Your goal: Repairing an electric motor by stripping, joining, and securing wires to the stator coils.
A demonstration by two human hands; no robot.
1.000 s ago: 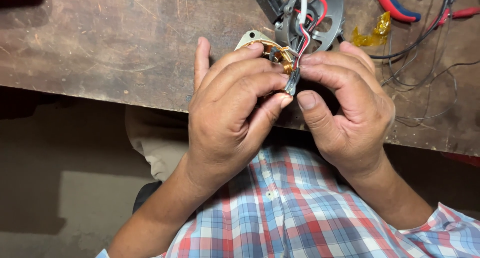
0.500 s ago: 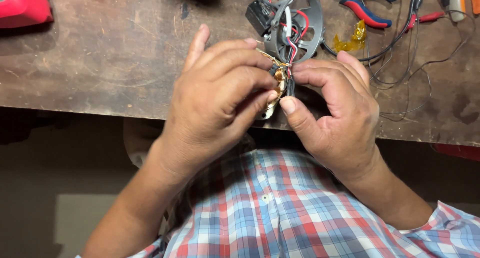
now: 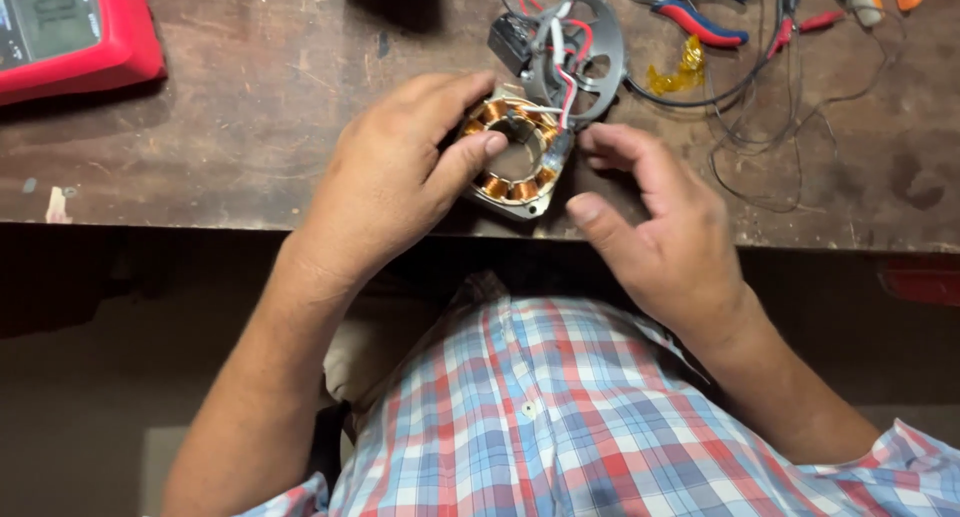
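Hands have dropped apart since the earlier frame, setting the stator down at the tabletop's near edge.

The left hand (image 3: 385, 182) now holds the stator (image 3: 515, 155) with its fingers closed around the rim, while the right hand (image 3: 665, 222) hangs open just beside it, touching nothing. One stator, one grey end plate (image 3: 585, 52), one pair of pliers (image 3: 700, 7), one red meter (image 3: 65, 27). The short red and white leads (image 3: 567, 72) could strain or snap if the stator is tugged away from the plate; so near the tabletop (image 3: 250, 107) edge, it could also slip off.
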